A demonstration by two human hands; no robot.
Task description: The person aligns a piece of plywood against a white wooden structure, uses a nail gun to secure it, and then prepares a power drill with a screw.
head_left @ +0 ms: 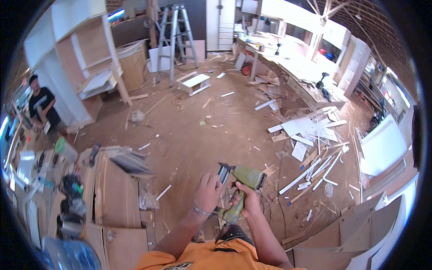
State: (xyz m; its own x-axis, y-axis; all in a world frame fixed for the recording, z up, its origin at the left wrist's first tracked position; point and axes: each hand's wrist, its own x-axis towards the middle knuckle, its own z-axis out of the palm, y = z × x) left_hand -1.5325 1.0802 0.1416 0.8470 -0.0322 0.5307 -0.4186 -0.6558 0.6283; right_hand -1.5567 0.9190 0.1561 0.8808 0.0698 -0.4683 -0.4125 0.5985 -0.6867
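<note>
A green pneumatic nail gun [248, 177] is held in front of my body, its nose and dark magazine on the left side. My right hand [249, 199] is closed around its grip, with the fingers near the trigger. The fingers of my left hand [209, 190] are bent against the magazine [223, 173], and a bracelet circles that wrist. Whether a nail strip is between those fingers is hidden. Behind the tool, a thin hose or cord runs across the brown floor.
Wood and white board scraps [306, 130] are heaped to the right. A long workbench [292, 67] with drills stands far right. At the back is a stepladder [173, 45]; a person [42, 105] stands far left. Near left, a cluttered bench [117, 193]; near right, cabinet panels [351, 234].
</note>
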